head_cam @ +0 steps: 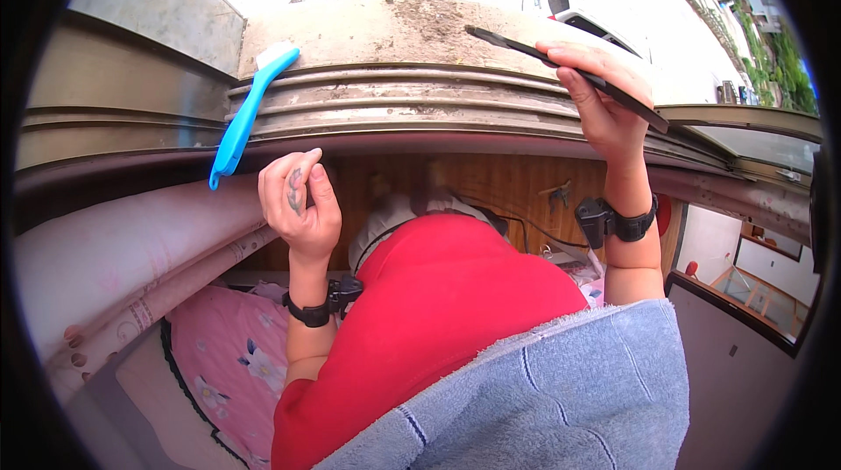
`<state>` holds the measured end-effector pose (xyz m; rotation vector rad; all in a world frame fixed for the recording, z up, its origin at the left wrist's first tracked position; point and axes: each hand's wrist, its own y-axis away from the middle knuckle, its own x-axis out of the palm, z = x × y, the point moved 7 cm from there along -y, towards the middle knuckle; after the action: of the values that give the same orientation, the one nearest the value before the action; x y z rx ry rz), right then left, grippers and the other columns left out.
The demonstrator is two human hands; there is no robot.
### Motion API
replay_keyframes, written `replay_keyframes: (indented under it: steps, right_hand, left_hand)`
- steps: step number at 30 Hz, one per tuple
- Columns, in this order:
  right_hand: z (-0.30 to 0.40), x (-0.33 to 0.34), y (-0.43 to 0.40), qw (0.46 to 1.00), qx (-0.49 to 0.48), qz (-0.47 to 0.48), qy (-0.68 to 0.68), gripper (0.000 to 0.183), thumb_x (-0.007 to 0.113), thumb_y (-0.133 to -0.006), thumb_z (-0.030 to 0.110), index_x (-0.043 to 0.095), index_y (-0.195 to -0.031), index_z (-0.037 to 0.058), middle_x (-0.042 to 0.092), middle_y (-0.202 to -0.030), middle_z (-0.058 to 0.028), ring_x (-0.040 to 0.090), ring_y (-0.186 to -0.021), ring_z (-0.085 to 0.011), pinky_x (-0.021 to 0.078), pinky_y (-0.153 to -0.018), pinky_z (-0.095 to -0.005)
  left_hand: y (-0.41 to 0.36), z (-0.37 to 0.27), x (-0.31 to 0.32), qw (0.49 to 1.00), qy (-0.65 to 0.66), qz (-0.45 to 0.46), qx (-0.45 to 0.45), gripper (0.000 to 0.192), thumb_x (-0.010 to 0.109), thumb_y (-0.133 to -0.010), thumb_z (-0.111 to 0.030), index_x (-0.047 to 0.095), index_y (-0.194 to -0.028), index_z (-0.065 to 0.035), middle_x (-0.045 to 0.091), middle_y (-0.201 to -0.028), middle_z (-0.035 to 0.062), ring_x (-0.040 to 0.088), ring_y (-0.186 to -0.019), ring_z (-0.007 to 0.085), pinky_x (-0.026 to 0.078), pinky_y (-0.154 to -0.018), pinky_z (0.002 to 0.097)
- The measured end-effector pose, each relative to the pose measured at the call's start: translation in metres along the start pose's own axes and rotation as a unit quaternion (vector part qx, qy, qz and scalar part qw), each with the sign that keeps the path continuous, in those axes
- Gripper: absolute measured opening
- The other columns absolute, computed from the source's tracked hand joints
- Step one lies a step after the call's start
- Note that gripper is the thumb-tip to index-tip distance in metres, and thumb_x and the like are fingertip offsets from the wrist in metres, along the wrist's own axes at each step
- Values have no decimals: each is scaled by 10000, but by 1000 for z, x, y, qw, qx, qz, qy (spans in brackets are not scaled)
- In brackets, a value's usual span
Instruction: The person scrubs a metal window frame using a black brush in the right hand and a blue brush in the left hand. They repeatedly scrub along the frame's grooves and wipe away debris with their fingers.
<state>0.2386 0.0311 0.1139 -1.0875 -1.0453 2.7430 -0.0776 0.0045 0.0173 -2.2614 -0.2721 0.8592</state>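
In my right hand (608,99) is a slim black tool (519,47), held between thumb and fingers near its middle. Its narrow tip, probably a small brush head, hangs over dark loose dirt (437,20) on the outer window sill (348,33). My left hand (295,200) is loosely curled below the sill's inner edge, with nothing visible in it. Up and to its left, a blue-handled brush (244,122) with white bristles lies across the metal sliding-window track (401,102). Dirt specks and stains mark the track's grooves.
A sliding window frame (742,118) stands at the right. Pale curtains (138,246) hang at the left, beside pink floral bedding (230,365). A blue-grey towel (525,398) drapes over my shoulder. Cables (525,227) lie on the wooden floor (473,174). A white car (585,10) is outside.
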Motion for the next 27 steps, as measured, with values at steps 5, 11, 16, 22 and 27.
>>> replay_keyframes:
  steps: [5,11,16,22,27]
  right_hand:
    - [48,32,20,993,-67,92,19,226,750,-785,-45,708,-1000,13,734,-1006,-140,732,-896,-282,597,-780,-331]
    - [54,72,24,989,-90,115,16,265,740,-756,-4,690,-1016,-12,712,-1029,-154,718,-902,-291,600,-752,-349]
    - [57,85,27,988,-66,131,45,284,714,-748,-38,681,-1028,-12,706,-1064,-158,715,-944,-301,596,-766,-365]
    - [59,74,30,982,-51,155,97,297,706,-753,-10,673,-1048,-7,699,-1080,-156,707,-979,-305,587,-771,-368]
    - [60,67,37,974,-75,167,133,302,675,-747,16,667,-1044,-35,698,-1060,-177,703,-977,-329,597,-802,-386]
  left_hand:
    - [-2,1,4,1000,13,4,3,104,653,-876,13,712,-960,-5,651,-938,111,617,-839,279,499,-744,377]
    - [-6,2,10,999,19,23,22,121,661,-863,24,715,-966,-12,651,-939,109,618,-837,282,501,-743,377]
    - [-7,4,13,999,19,36,35,140,668,-854,30,718,-975,-18,652,-937,109,620,-832,283,504,-739,378]
    - [-8,7,16,998,22,45,41,147,673,-849,30,717,-980,-21,652,-928,111,621,-827,285,508,-735,379]
    - [-9,9,18,997,26,47,48,146,675,-845,32,715,-974,-23,651,-925,112,621,-822,287,509,-730,379]
